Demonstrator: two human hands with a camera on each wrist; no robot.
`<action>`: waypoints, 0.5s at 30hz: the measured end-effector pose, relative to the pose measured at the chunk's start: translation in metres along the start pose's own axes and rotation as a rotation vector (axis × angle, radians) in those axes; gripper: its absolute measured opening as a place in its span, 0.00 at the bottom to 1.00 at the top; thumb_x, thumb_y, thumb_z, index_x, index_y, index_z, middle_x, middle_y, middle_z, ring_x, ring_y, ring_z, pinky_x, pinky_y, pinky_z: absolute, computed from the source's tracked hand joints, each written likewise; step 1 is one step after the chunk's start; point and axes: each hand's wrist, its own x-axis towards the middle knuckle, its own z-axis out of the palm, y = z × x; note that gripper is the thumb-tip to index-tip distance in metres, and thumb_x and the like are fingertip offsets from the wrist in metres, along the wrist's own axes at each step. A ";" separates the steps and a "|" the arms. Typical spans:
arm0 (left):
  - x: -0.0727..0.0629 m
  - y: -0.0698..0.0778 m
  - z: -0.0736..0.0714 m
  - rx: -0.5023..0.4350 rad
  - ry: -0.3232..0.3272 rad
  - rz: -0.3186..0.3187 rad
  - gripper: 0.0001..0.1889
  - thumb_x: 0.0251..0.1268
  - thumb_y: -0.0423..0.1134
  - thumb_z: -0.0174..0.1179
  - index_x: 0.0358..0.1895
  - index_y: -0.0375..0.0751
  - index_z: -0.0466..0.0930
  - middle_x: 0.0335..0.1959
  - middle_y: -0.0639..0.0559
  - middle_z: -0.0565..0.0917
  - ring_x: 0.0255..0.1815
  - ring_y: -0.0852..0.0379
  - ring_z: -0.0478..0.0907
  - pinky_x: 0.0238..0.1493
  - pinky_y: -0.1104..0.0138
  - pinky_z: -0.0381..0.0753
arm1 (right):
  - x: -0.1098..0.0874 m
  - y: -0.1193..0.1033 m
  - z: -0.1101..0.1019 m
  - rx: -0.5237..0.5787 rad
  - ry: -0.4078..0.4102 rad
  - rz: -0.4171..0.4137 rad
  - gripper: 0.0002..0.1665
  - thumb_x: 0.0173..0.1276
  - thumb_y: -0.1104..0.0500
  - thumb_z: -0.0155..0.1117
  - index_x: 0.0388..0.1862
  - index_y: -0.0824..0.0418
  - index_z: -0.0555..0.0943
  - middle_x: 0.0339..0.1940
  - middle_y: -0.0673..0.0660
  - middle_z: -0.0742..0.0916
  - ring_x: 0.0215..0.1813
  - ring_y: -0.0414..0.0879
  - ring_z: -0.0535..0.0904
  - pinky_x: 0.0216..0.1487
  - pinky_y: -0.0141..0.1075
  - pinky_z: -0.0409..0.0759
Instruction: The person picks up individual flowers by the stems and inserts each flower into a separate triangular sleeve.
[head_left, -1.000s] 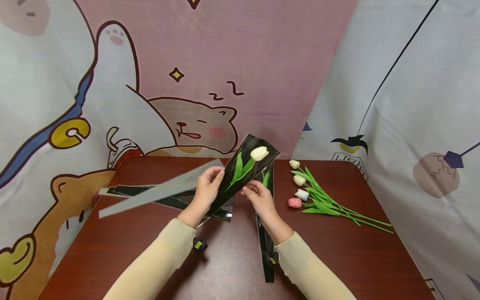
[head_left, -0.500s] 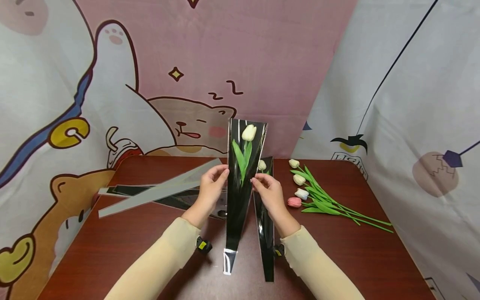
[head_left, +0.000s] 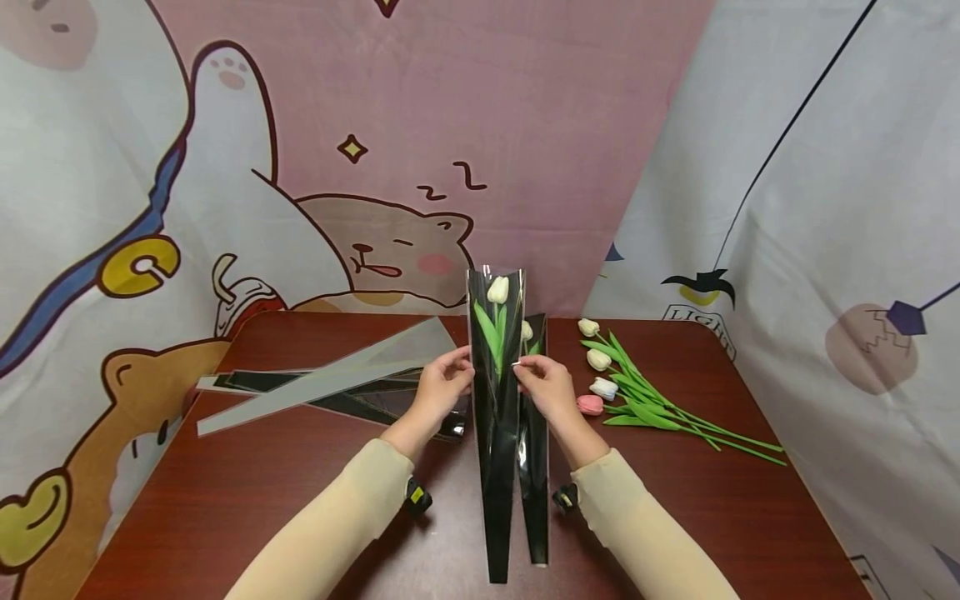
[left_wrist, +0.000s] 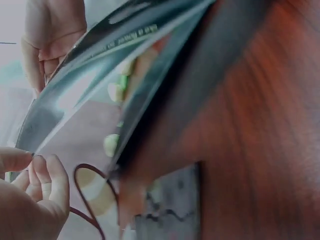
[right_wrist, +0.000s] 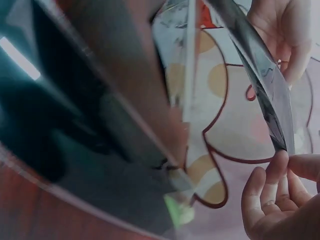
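Note:
Both hands hold a long tapered black-and-clear flower sleeve [head_left: 495, 479] upright over the table. Inside its wide top is a white tulip [head_left: 498, 290] with green leaves. My left hand [head_left: 441, 390] pinches the left edge between thumb and fingers, my right hand [head_left: 549, 388] the right edge. In the left wrist view the sleeve [left_wrist: 75, 95] bows between the two hands, its printed lettering showing. From the right wrist, thumb and fingertip of the right hand [right_wrist: 280, 195] meet at the sleeve's edge. Just right of it, a second filled sleeve [head_left: 534, 508] lies on the table, partly hidden.
Flat clear and black sleeves [head_left: 322, 379] lie overlapping on the left of the brown table [head_left: 660, 533]. On the right, several loose tulips [head_left: 645, 400], white and pink, lie with stems toward the right edge. A cartoon-printed cloth [head_left: 525, 125] hangs behind.
The filled sleeve has swung from a rightward tilt to upright, then come lower and slightly right. My right hand has gone from beside it to pinching its edge.

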 end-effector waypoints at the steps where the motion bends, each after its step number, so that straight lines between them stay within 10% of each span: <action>1: 0.001 -0.004 0.001 0.017 -0.001 -0.009 0.21 0.62 0.25 0.57 0.59 0.34 0.75 0.35 0.47 0.79 0.30 0.65 0.76 0.39 0.57 0.84 | 0.001 0.003 0.000 -0.027 -0.004 0.019 0.10 0.60 0.60 0.67 0.37 0.68 0.84 0.24 0.55 0.86 0.20 0.43 0.80 0.23 0.30 0.79; 15: 0.008 -0.042 0.016 0.189 0.066 -0.180 0.16 0.57 0.24 0.55 0.49 0.31 0.81 0.28 0.48 0.82 0.22 0.64 0.74 0.23 0.73 0.77 | 0.012 0.027 0.002 -0.362 -0.116 0.295 0.11 0.62 0.62 0.64 0.42 0.67 0.83 0.25 0.59 0.87 0.20 0.39 0.79 0.23 0.32 0.79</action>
